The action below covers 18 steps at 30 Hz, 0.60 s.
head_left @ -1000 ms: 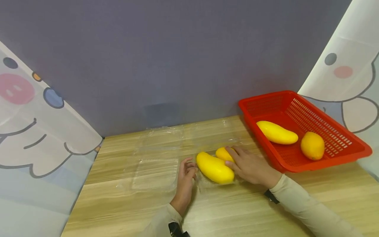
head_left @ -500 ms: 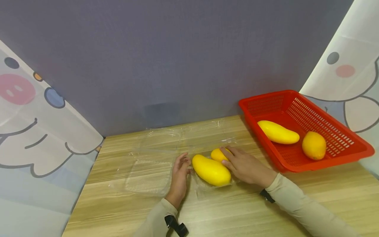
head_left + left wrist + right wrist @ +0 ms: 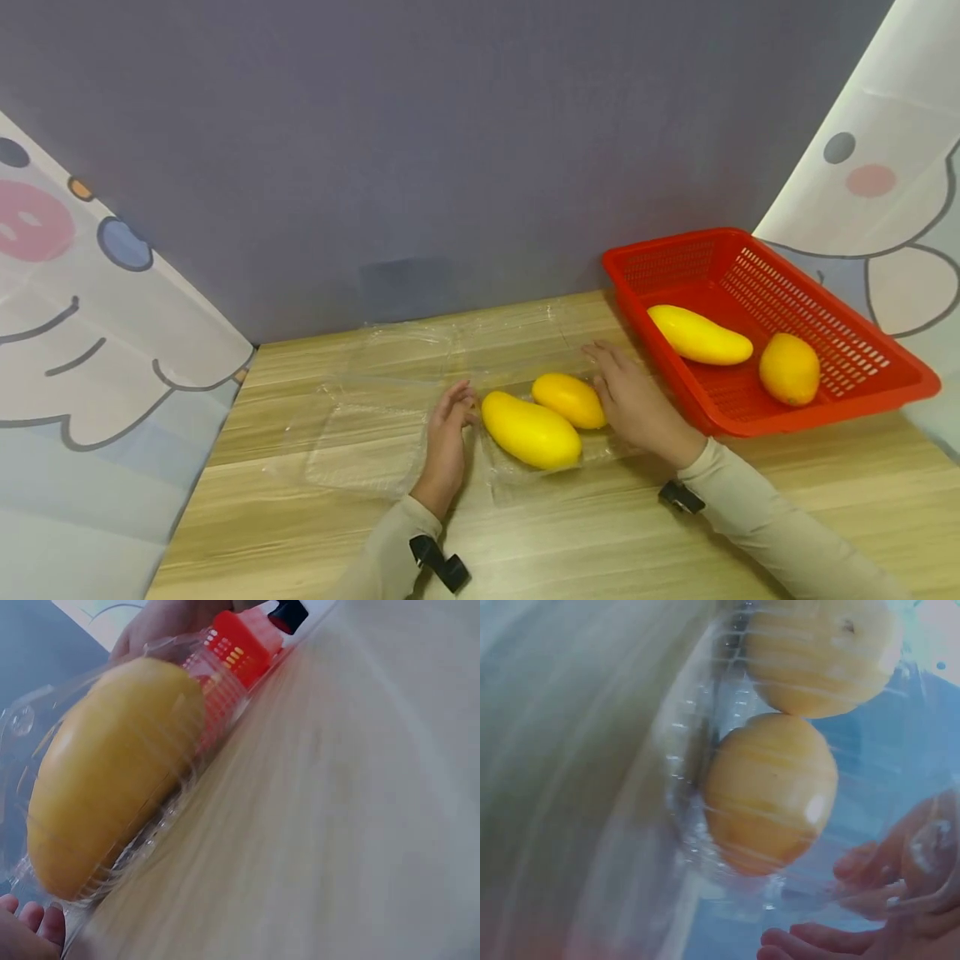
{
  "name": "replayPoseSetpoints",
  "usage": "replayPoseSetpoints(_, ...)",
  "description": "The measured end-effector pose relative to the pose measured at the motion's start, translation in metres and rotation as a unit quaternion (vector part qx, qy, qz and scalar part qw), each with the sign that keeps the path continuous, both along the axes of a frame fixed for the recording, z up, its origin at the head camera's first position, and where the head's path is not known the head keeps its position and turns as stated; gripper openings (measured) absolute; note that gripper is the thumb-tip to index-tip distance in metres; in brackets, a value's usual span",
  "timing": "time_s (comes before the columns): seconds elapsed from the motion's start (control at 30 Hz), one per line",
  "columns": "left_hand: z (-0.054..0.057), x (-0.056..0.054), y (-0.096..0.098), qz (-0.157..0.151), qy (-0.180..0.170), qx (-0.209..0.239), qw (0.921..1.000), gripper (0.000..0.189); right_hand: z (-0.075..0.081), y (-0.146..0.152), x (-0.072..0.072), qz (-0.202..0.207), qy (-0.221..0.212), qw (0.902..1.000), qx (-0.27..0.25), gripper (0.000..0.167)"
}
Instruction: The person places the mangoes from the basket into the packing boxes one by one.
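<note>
Two yellow mangoes lie side by side in a clear plastic clamshell box (image 3: pixel 517 477), a large mango (image 3: pixel 530 432) and a smaller mango (image 3: pixel 570 400). At the box's left wall is my left hand (image 3: pixel 444 442), its fingers loosely bent and holding nothing. My right hand (image 3: pixel 637 408) is spread along the right side, fingertips just past the smaller mango. Through the ribbed wall, the left wrist view shows the large mango (image 3: pixel 120 772) close up. Both mangoes appear in the right wrist view, the smaller mango (image 3: pixel 772 795) nearest, with right-hand fingers (image 3: pixel 825 937) at lower right.
A second clear clamshell box (image 3: pixel 367 446) lies open on the wooden table (image 3: pixel 247 517) at left. At right stands a red basket (image 3: pixel 825 417) with a long yellow mango (image 3: pixel 700 335) and a rounder orange-yellow fruit (image 3: pixel 789 369). A grey partition (image 3: pixel 450 167) rises behind.
My right hand has let go of the smaller mango and drawn back to the right, uncovering it. The box with the mangoes and my left hand have shifted slightly left.
</note>
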<state>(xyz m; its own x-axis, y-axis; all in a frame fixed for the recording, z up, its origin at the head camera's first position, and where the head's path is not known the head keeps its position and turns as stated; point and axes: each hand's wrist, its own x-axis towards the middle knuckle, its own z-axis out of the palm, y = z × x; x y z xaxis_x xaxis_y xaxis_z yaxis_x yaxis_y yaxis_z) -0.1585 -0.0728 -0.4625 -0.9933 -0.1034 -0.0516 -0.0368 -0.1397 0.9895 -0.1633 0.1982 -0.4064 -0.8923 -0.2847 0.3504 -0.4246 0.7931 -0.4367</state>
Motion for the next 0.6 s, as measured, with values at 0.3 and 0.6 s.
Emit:
replayPoseSetpoints(0.3, -0.003, -0.008, 0.001, 0.010, -0.004, -0.007, 0.9999, 0.038, -0.010, 0.014, -0.012, -0.027, -0.074, 0.9869, -0.141, 0.039)
replayPoseSetpoints(0.6, -0.002, -0.014, 0.001, 0.012, -0.001, -0.003, 0.9999, 0.036, -0.016, 0.020, -0.021, -0.021, -0.254, 0.9028, -0.346, 0.044)
